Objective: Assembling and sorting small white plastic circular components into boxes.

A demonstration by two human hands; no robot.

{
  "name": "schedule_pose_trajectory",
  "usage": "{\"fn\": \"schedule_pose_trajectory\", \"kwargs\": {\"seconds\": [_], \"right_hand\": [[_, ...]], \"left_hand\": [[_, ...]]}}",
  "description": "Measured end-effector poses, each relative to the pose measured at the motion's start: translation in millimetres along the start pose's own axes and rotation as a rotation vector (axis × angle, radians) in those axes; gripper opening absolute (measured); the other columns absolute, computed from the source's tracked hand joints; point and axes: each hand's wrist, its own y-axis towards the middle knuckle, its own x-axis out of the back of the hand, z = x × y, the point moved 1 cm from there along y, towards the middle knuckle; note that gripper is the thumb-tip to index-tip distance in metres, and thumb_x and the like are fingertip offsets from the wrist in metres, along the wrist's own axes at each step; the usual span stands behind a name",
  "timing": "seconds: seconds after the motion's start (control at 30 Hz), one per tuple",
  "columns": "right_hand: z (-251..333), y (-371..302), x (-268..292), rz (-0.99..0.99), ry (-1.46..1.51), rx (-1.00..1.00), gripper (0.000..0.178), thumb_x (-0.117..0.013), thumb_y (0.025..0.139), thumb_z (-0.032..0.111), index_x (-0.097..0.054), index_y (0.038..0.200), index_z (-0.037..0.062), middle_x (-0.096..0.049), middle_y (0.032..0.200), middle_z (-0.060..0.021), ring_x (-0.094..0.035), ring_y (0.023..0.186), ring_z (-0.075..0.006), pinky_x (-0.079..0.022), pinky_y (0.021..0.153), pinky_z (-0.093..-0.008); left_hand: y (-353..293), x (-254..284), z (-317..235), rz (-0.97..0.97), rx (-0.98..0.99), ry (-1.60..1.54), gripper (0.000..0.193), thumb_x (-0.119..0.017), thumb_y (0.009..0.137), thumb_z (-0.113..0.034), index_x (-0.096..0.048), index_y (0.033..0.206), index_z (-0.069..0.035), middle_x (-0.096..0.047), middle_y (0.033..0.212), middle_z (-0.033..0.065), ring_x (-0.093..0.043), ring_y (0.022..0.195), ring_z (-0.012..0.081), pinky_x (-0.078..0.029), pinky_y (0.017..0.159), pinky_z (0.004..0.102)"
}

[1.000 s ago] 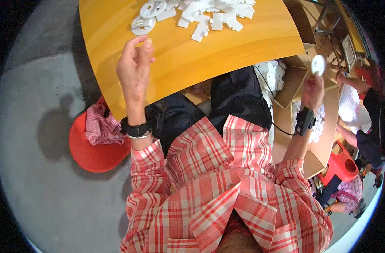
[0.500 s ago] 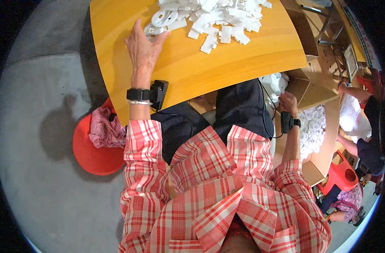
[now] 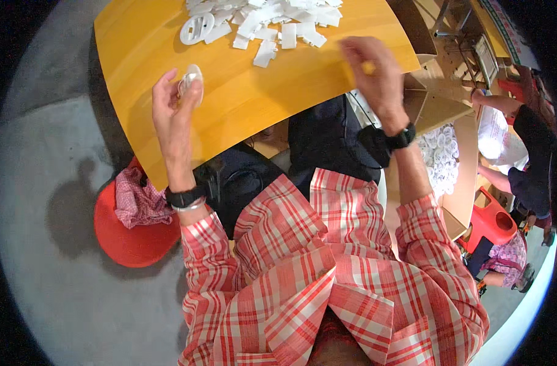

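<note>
Holding a round white disc [image 3: 192, 75].

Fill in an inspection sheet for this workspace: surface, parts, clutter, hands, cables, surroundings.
Surface: yellow table, bare toward its near edge.
Parts: heap of flat white pieces at the far side; white disc at its left edge.
Clutter: pink patterned cloth on a round red item, left.
Hands: left hand holds a small round white part; right hand, blurred, over the table, nothing seen in it.
Cables: thin dark cable near the table edge, partly hidden.
Surroundings: cardboard box with white round parts, people, red stool, all right.
</note>
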Motion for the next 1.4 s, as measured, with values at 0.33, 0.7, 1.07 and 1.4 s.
{"fn": "schedule_pose_trajectory", "kwargs": {"seconds": [0.33,0.7,1.07,1.4], "right_hand": [[24,21,-56,0.234,-0.092,0.224,0.015,-0.058,0.077,0.019,-0.059,0.091,0.0132,-0.057,0.087,-0.0061,-0.053,0.083,-0.0252,-0.043,0.073,-0.0377],[31,31,-64,0.330,-0.299,0.466,0.019,-0.055,0.073,0.020,-0.062,0.090,0.0164,-0.051,0.096,-0.0026,-0.047,0.095,-0.0200,-0.038,0.078,-0.0348],[44,33,-78,0.305,-0.273,0.643,0.019,-0.053,0.070,0.018,-0.057,0.088,0.0117,-0.052,0.088,-0.0013,-0.049,0.087,-0.0174,-0.039,0.073,-0.0317],[49,27,-47,0.546,0.696,-0.338,0.029,-0.040,0.094,0.025,-0.057,0.091,0.0018,-0.057,0.083,-0.0015,-0.050,0.080,-0.0114,-0.039,0.073,-0.0243]], "left_hand": [[-24,0,-12,0.303,0.328,-1.000,0.049,-0.045,0.089,-0.040,-0.042,0.123,-0.006,-0.050,0.116,0.0203,-0.055,0.096,0.0272,-0.046,0.067,0.0311],[-28,-15,-16,0.663,0.353,-1.459,0.049,-0.034,0.092,-0.037,-0.034,0.130,-0.006,-0.037,0.125,0.0323,-0.056,0.094,0.0366,-0.047,0.070,0.0337],[-28,-19,-23,0.702,0.257,-1.502,0.050,-0.035,0.091,-0.038,-0.031,0.132,-0.009,-0.034,0.127,0.0332,-0.052,0.100,0.0419,-0.047,0.073,0.0338],[-29,-19,-25,0.544,0.227,-1.257,0.050,-0.046,0.088,-0.028,-0.032,0.128,-0.002,-0.037,0.127,0.0291,-0.046,0.110,0.0411,-0.047,0.075,0.0317]]}}
